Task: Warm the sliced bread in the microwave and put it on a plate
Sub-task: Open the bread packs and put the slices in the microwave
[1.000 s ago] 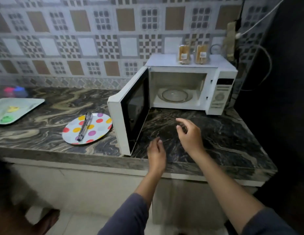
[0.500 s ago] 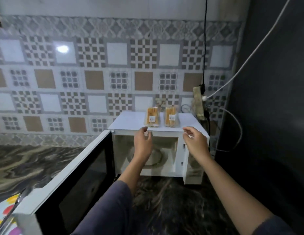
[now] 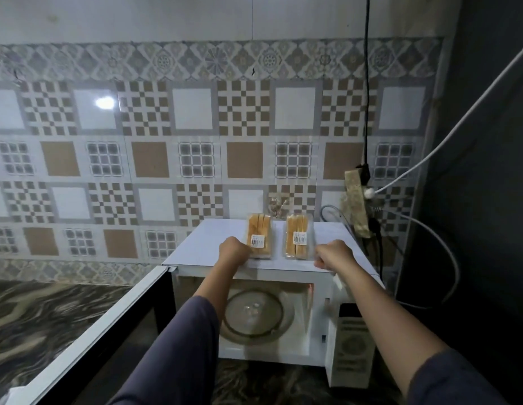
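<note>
1. My left hand (image 3: 235, 252) is raised to the front of the microwave (image 3: 202, 247) top. Its back is toward me and its fingers are curled under, out of sight. It lies against the near left corner of the left pack of sliced bread (image 3: 259, 238). I cannot tell whether it grips the pack or only touches it.
2. My right hand (image 3: 334, 255) is at the same height, with curled fingers, just beside the near right corner of the right pack of sliced bread (image 3: 296, 239). I cannot tell whether it touches or holds anything.
3. Both packs lie flat on top of the microwave, side by side with a narrow gap between them. Each is in clear wrap with a white label facing up.
4. The microwave door (image 3: 102, 325) is swung wide open to the left, below my left sleeve.
5. Inside, the round glass turntable (image 3: 254, 312) sits on the floor of the oven, between my two forearms.
6. The control panel (image 3: 353, 356) is on the right front of the oven.
7. The microwave stands on a dark marbled counter (image 3: 44, 317) against a patterned tile wall (image 3: 155, 159).
8. A power strip (image 3: 355, 206) hangs on the wall behind the oven's right corner, with cables plugged into it.
</note>
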Demonstrator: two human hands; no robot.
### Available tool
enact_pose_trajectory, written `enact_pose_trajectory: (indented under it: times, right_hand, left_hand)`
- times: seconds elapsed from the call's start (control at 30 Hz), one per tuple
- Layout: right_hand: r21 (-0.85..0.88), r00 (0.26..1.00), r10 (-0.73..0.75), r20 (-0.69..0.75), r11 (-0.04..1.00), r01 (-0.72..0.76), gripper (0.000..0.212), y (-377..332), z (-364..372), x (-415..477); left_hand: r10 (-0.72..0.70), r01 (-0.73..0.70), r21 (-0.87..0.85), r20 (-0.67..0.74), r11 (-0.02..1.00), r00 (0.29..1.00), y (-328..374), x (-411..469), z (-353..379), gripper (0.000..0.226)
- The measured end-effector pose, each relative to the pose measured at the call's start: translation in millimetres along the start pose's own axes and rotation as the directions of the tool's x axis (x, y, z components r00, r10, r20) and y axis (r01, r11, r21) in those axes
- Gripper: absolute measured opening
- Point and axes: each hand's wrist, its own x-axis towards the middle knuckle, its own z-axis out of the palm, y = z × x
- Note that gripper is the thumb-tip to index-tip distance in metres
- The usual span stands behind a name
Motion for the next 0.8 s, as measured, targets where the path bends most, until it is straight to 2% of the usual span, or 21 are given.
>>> enact_pose_trajectory:
  times: [0.1,0.23,0.33,0.43,0.53,0.6,0.67,0.8]
  right_hand:
    - [0.040,0.998,0.028,0.048,0.999,-0.030,0.006,-2,0,7]
    - [0.154,0.993,0.054,0.104,0.986,-0.070,0.014,-3,3,14]
    - [0.259,0.995,0.009,0.097,0.965,-0.034,0.018,-4,2,13]
    - [0.361,0.996,0.010,0.087,0.932,-0.040,0.017,-2,1,4]
    - [0.404,0.998,0.002,0.060,0.914,-0.026,0.013,5,-2,-8]
    - [0.447,0.999,-0.008,0.041,0.894,-0.011,0.020,11,-5,-20]
    - [0.493,1.000,-0.006,0.000,0.870,0.005,0.034,17,-7,-36]
    - [0.577,0.999,-0.040,-0.036,0.815,0.054,0.035,32,-9,-84]
  left_hand:
    - [-0.045,0.044,0.014,0.051,0.999,0.998,-1,10,-5,0.012]
    - [-0.093,0.113,-0.148,0.132,0.983,0.987,0,12,-11,0.023]
    - [-0.046,0.088,-0.298,0.144,0.951,0.988,2,6,-12,0.012]
    - [0.002,0.083,-0.460,0.182,0.884,0.983,0,-1,-11,0.023]
    - [0.030,0.088,-0.524,0.213,0.848,0.977,-5,-17,-15,0.010]
    - [0.044,0.098,-0.569,0.230,0.817,0.972,-10,-28,-18,0.021]
    - [0.057,0.090,-0.597,0.224,0.797,0.973,-14,-43,-23,0.019]
    - [0.098,0.139,-0.718,0.278,0.682,0.955,-28,-80,-30,0.018]
